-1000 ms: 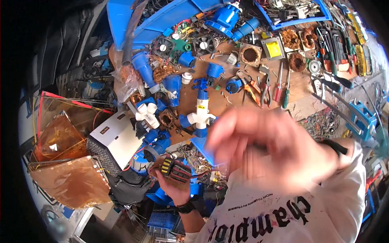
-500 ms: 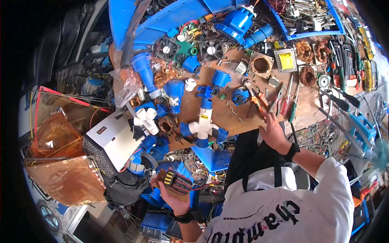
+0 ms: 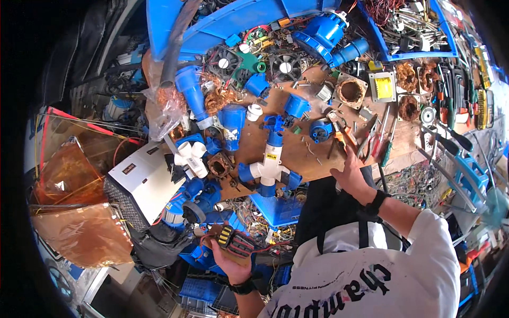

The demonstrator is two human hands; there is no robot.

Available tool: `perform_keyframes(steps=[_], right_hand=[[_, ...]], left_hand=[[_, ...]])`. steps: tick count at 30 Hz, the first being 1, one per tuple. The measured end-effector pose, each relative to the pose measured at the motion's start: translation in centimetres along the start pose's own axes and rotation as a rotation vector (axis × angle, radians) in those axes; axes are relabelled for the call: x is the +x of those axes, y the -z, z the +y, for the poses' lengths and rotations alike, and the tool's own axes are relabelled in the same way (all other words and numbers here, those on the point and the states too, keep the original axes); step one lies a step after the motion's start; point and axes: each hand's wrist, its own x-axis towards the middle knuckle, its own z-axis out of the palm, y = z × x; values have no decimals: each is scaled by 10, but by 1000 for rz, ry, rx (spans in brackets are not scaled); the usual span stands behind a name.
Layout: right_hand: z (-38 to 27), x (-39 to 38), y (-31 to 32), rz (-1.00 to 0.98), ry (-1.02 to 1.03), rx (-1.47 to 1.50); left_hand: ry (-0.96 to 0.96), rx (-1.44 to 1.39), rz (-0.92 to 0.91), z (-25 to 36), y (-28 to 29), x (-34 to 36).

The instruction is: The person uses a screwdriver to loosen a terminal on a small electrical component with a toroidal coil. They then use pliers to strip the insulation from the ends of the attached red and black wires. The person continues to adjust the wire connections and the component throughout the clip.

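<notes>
- Nearest, the left hand (image 3: 231, 265) is gripping a small coil part (image 3: 237, 245) with black and yellow windings, held low over the blue clutter.
- Farther out, the right hand (image 3: 352, 174) is reaching with loosely spread fingers, empty, toward the orange-handled pliers (image 3: 347, 139) just beyond its fingertips; they are lying slantwise on the brown board (image 3: 299, 153).
- Beyond them, a hard blue plastic socket (image 3: 320, 130) is sitting.
</notes>
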Motion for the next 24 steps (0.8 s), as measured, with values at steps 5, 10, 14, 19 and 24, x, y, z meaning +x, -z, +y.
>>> perform_keyframes(steps=[5,10,14,19,24], right_hand=[[4,13,-5,59,-63,19],[-13,28,4,5,-214,113],[6,39,-6,56,-116,82],[5,39,-10,118,-113,21],[-7,41,2,57,-248,209]], left_hand=[[12,-4,13,-3,-6,3],[43,-9,12,-4,-16,5],[54,38,37,-2,-18,6],[31,-16,-19,-1,-16,6],[18,-53,-2,-4,-3,9]])
